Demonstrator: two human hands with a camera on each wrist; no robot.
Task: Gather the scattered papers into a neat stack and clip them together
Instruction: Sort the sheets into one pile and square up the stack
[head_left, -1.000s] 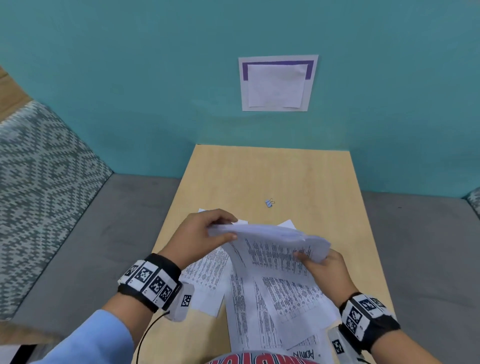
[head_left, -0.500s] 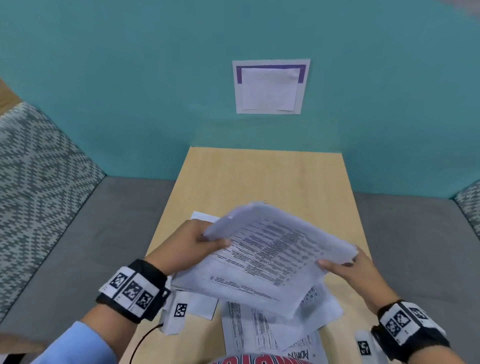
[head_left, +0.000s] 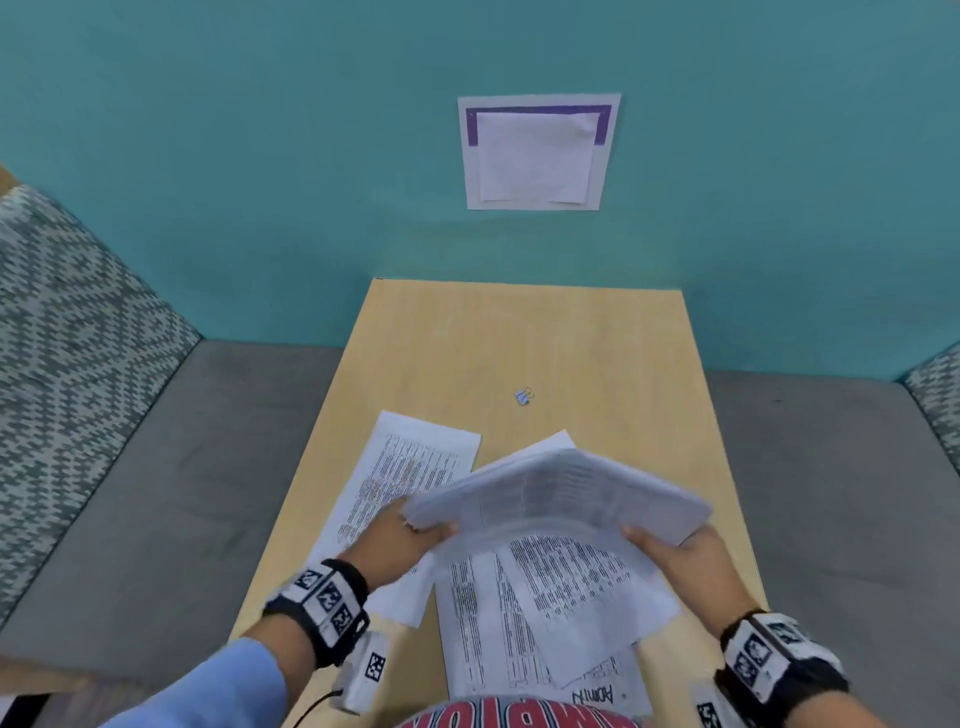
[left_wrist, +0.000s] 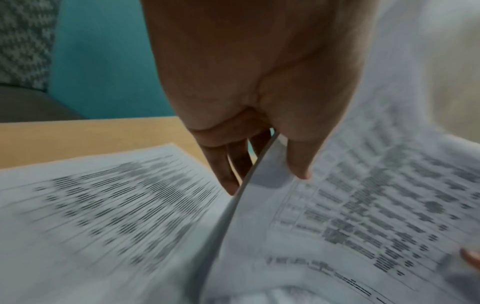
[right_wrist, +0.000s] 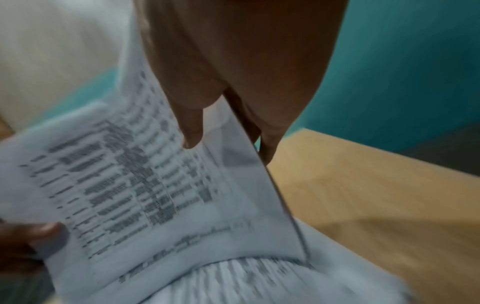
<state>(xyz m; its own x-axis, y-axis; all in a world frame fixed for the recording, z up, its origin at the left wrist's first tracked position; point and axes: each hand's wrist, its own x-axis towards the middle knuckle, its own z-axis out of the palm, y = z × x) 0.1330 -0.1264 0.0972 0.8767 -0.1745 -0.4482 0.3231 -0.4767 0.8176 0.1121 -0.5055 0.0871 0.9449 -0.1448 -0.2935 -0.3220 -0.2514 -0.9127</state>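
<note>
Both hands hold a sheaf of printed papers (head_left: 561, 493) above the wooden table (head_left: 524, 338). My left hand (head_left: 410, 530) pinches its left edge, thumb on the near face and fingers behind, as the left wrist view shows at the sheaf (left_wrist: 350, 216). My right hand (head_left: 670, 545) pinches the right edge in the same way, with the sheaf (right_wrist: 161, 195) under its thumb. Loose sheets (head_left: 530, 623) lie overlapped on the table under the sheaf, and one printed sheet (head_left: 405, 467) lies to the left. A small binder clip (head_left: 524, 396) sits beyond them at mid-table.
The table butts against a teal wall (head_left: 260, 156) bearing a posted notice (head_left: 537, 153). Grey bench seating (head_left: 182, 467) flanks the table on both sides, with patterned cushions (head_left: 67, 338) at the left. The table's far half holds only the clip.
The sheaf, tilted up toward me half a second ago, has dropped flatter and shifted right. The left printed sheet and the clip have come back into view.
</note>
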